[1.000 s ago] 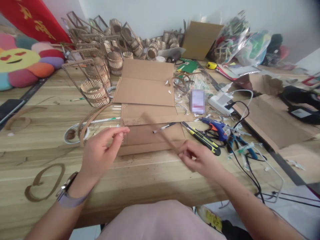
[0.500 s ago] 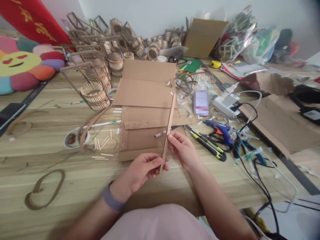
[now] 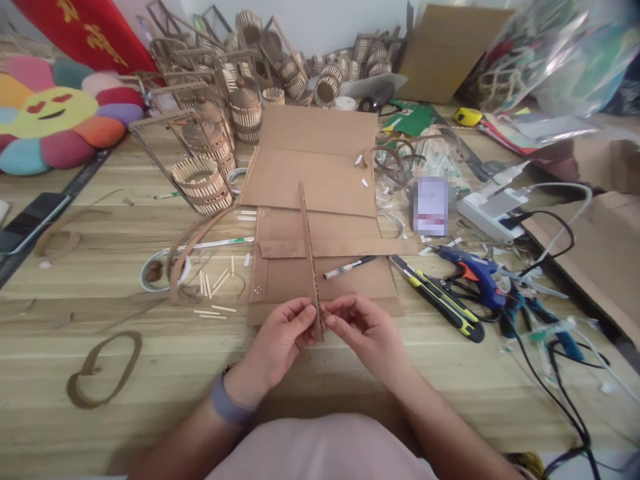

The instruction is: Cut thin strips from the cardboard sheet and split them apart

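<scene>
Gripping cardboard strip (image 3: 309,237) with left hand (image 3: 281,337). Curling right hand (image 3: 371,333) alongside, unclear whether gripping. Perhaps risking creases by overpinching

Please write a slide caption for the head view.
Left hand holding a cardboard strip, right hand at its near end; utility knife and glue gun lie to the right.

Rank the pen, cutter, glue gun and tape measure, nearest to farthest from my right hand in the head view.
From your right hand:
1. Pen: just beyond it, on the cardboard.
2. Cutter: to its right.
3. Glue gun: farther right, past the cutter.
4. Tape measure: far back, right.
</scene>
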{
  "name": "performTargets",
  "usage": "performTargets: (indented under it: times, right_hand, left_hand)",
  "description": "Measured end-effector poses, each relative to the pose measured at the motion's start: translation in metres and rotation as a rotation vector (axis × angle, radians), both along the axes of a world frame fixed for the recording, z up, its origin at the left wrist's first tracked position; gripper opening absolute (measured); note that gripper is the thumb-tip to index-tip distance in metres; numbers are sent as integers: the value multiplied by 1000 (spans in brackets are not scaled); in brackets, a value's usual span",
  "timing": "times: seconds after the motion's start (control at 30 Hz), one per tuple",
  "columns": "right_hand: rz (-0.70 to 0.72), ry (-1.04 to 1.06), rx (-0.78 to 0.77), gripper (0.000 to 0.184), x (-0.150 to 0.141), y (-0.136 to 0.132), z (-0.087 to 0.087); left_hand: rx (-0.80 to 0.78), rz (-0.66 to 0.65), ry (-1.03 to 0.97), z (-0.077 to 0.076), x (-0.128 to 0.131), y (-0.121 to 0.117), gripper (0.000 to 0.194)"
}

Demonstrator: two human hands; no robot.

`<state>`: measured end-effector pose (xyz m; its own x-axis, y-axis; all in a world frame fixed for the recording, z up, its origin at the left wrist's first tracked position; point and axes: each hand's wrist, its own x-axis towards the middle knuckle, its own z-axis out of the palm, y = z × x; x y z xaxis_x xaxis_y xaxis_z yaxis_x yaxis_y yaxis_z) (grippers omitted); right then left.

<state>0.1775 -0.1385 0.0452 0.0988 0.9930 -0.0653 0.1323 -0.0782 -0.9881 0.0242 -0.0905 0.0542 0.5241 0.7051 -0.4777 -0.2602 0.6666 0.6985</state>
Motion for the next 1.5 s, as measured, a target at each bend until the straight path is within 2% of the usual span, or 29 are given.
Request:
performTargets:
  times: [0.17,0.33,0.47,0.63,0.8,1.17,1.3,1.5]
  right_hand:
    - [-43,-140,124,16,0,-3,2]
    - [28,-331,268,9,-4,-6,8]
    - [78,-382,355,9,-7,-9,9]
    - [68,-403,376,9,-8,-10,10]
    - [60,-338,289,10,-9,-10,12]
    - [93,78,-139,16,-5,-8,10]
    - [71,72,-186,16,-6,-6,8]
    - [49,-50,-182,17,-7,-5,9]
  left_hand:
    - [-24,28,-70,-4,0,-2,42]
    - [-34,60,-108,-5,-2,-3,40]
    - [-48,61,-127,-1,-2,-3,40]
    - [-11,66,-122,0,-2,-4,39]
    - [78,75,-86,0,-2,-6,39]
    - [168,59,-39,-4,-3,-8,41]
    - [263,62,41,-8,-3,-8,40]
    - [406,42,164,-12,-4,-11,37]
